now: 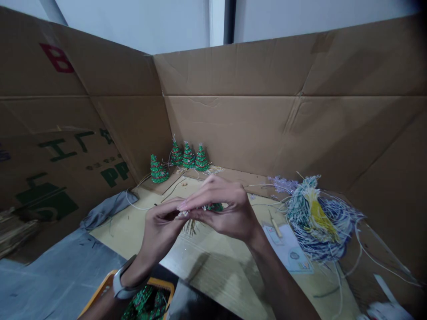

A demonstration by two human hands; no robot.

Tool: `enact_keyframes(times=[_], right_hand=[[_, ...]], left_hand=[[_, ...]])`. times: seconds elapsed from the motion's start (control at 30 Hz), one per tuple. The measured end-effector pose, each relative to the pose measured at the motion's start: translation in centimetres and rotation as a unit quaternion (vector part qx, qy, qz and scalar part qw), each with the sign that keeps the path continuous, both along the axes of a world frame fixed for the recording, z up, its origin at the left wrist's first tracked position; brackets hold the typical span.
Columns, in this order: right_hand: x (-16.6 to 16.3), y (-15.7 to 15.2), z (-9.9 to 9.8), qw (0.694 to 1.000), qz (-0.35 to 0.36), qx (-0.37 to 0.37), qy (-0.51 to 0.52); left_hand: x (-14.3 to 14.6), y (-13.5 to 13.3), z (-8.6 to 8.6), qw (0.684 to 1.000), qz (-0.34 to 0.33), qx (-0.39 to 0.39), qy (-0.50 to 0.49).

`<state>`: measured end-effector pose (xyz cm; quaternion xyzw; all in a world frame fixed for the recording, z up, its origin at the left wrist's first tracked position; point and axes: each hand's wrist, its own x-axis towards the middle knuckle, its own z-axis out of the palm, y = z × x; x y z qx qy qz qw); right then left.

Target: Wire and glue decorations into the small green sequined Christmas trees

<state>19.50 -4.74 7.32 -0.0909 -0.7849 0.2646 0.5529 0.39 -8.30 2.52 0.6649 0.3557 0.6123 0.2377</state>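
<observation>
A small tufted piece is held above the near middle of the table, mostly hidden by fingers; a whitish bit shows at its left, thin tan strands hang below, and a green part shows at right. The left hand has its thumb and fingertips together, pinched on the whitish end. The right hand arches over from the right, its fingertips closed on the piece beside the left ones — thumb below, fingers above, with the green part in the gap behind.

On the left cardboard wall a red "B" sits high, with large green characters lower down and "PP" to their right. Four little green trees stand in the far left corner. At right, a pale card lies beside a heap of cords — its print is too small to read.
</observation>
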Motion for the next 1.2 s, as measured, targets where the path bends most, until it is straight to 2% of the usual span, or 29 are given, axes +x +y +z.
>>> enact_keyframes(times=[0.23, 0.43, 0.7, 1.2], right_hand=[[-0.12, 0.08, -0.23, 0.999, 0.0, 0.033, 0.007], [-0.24, 0.15, -0.45, 1.0, -0.008, 0.007, -0.006], [-0.36, 0.05, -0.35, 0.999, -0.003, 0.036, 0.004], [-0.8, 0.09, -0.56, 0.999, -0.002, 0.048, 0.002]], left_hand=[[0.13, -0.09, -0.11, 1.0, -0.004, -0.006, 0.006], [0.14, 0.04, -0.07, 1.0, -0.007, -0.009, 0.005], [0.14, 0.02, -0.18, 0.999, -0.032, -0.033, -0.002], [0.14, -0.25, -0.28, 0.998, -0.033, -0.055, -0.018]])
